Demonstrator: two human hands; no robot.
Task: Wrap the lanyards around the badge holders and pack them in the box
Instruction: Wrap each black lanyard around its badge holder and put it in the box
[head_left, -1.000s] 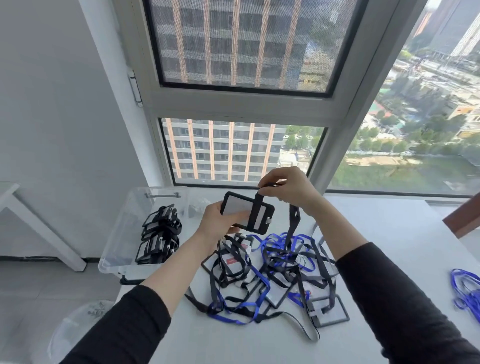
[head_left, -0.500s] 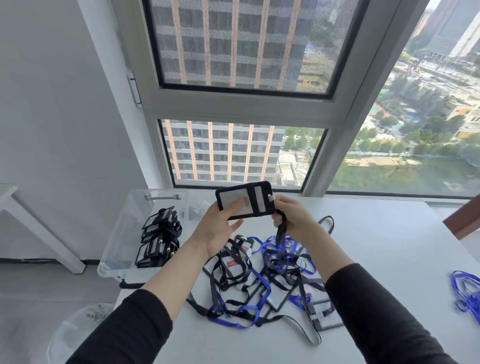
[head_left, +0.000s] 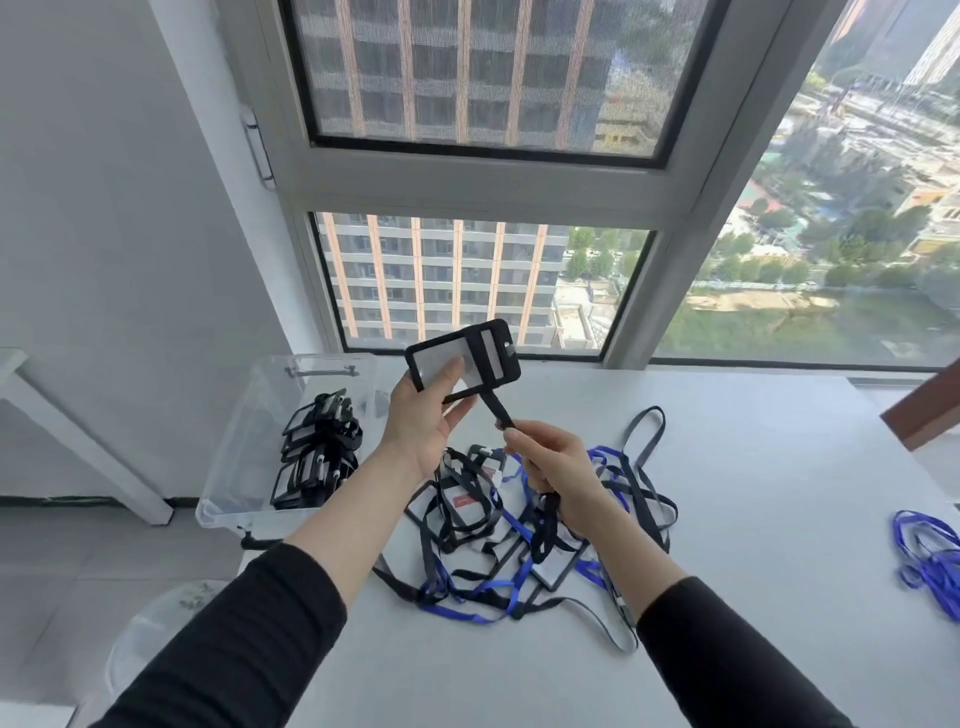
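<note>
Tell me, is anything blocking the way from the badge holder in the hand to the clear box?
Nothing visible does. The left hand holds the badge holder in the air, and the open clear box sits lower to its left. The right hand pinches its black strap, not yet fully wrapped.

Head-worn view, forward and down
</note>
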